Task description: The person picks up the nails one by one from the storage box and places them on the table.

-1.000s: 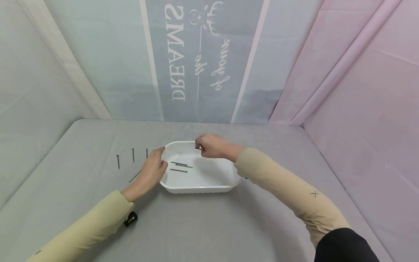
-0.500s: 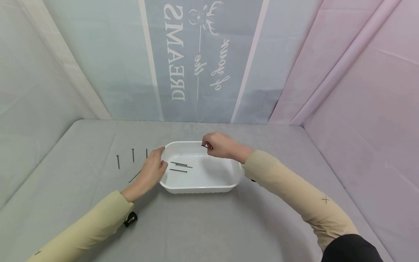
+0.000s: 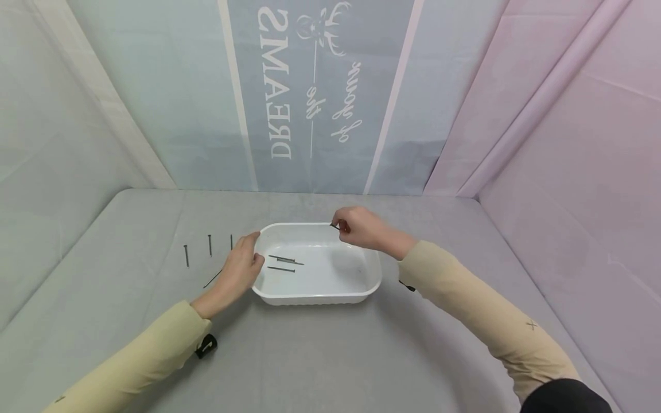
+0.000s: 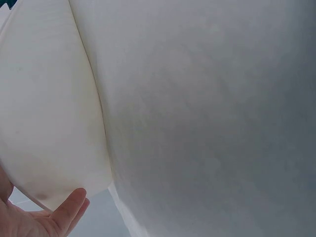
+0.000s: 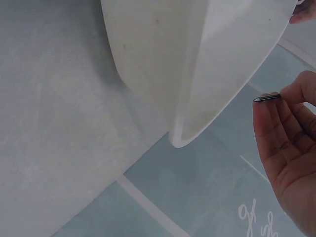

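A white baking dish (image 3: 330,299) stands on the grey table, with three dark nails (image 3: 281,269) lying in its left half. At the dish's left end my left hand (image 3: 238,268) holds the rim, thumb over the inner side and fingers along the outside. The left wrist view shows those fingers (image 4: 69,210) against the outer wall. Over the far right part of the dish, my right hand (image 3: 361,228) pinches a nail (image 5: 267,98) between thumb and fingertips. The nail's pointed end sticks out in the right wrist view.
Several more nails (image 3: 186,256) lie on the table to the left of the dish, one partly behind my left hand. A printed cloth wall (image 3: 320,166) rises at the table's far edge, with pale side walls left and right.
My right hand has moved right along the far side of the dish, still pinching the nail. The left hand, the dish and the nails lying in it have stayed in place.
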Demonstrator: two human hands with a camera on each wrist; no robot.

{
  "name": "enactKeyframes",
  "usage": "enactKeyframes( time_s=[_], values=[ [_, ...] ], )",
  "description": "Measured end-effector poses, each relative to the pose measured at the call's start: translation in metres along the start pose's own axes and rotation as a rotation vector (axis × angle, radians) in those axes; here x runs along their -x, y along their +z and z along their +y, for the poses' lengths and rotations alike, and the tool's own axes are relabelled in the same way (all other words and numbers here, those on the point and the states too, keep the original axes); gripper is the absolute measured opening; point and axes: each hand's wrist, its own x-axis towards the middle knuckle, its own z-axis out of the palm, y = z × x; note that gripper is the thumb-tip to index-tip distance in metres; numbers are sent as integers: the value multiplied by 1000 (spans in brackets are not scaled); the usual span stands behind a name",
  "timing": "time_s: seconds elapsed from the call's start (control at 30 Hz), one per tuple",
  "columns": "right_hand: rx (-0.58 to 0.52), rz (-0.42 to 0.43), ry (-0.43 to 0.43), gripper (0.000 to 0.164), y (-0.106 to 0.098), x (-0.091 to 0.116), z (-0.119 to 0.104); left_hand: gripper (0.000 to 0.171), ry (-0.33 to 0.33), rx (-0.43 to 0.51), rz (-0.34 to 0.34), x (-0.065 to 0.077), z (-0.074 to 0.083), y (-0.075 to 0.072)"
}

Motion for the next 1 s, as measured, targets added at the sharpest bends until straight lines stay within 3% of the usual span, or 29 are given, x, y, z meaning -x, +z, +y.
enactKeyframes(
  time_s=[0.53,1.0],
  values=[
    [-50,108,48,21,-8,19,17,48,-1,-8,-7,0,-1,1],
    [-89,154,148,20,-16,31,27,48,-8,-4,-10,0,0,0]
  ],
)
